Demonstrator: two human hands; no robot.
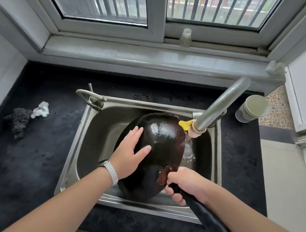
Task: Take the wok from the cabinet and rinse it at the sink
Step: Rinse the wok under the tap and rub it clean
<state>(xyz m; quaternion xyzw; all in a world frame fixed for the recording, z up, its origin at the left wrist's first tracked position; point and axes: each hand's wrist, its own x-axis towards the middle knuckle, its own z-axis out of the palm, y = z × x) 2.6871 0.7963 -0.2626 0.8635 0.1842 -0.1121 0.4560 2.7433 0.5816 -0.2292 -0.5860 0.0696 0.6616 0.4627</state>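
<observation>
A dark wok (164, 143) lies bottom up and tilted in the steel sink (77, 144), its wet underside shining. My right hand (184, 183) grips the wok's black handle (210, 222) close to the riveted bracket. My left hand (133, 152) rests flat with spread fingers on the wok's rounded outside; a pale watch is on that wrist. Water runs from the faucet (220, 105) spout onto the wok's right edge and splashes into the basin.
A paper cup (251, 109) stands on the dark counter right of the faucet. A dark scrubber (18, 122) and crumpled white paper (41, 110) lie left of the sink. A small bottle (185, 38) sits on the window sill. A second small tap (90, 97) is at the sink's back left.
</observation>
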